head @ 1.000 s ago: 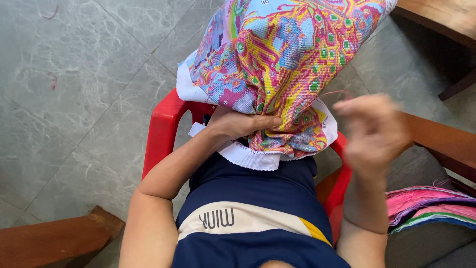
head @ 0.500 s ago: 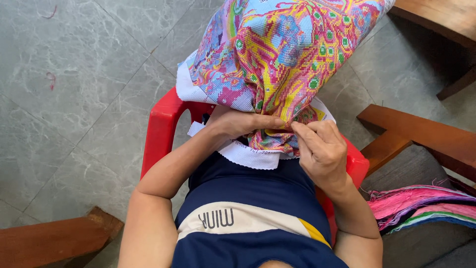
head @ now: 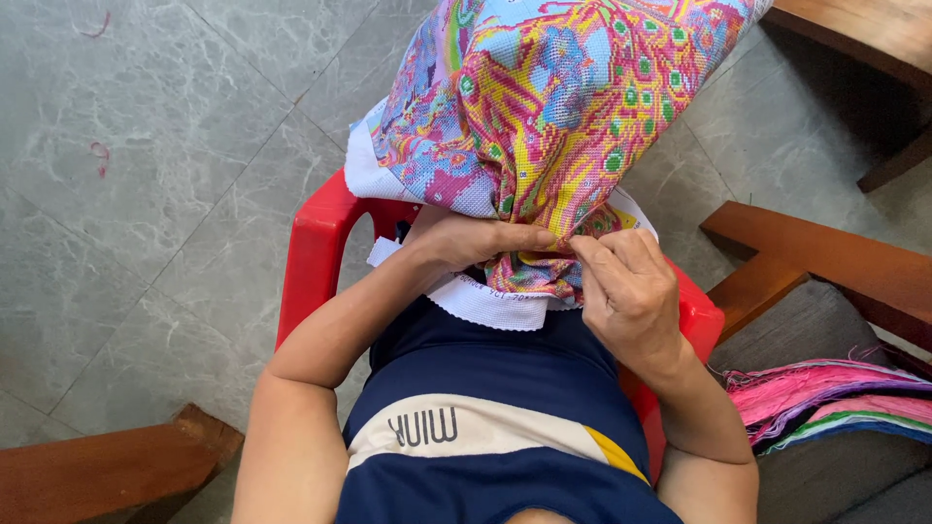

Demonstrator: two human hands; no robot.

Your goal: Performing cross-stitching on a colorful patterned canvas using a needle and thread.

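Head view: the left hand [head: 464,238] is closed around a gathered fold of the brightly coloured cross-stitch cloth with white edging [head: 544,116], which drapes over the red plastic chair [head: 316,247]. The right hand [head: 629,291] pinches at the same fold with curled fingertips; whether it holds a needle cannot be told. Pink and green thread skeins [head: 820,398] lie on the grey cushion [head: 825,325].

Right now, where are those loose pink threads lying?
In the head view, the pink threads lie at the lower right on the grey cushion, just right of the right hand.
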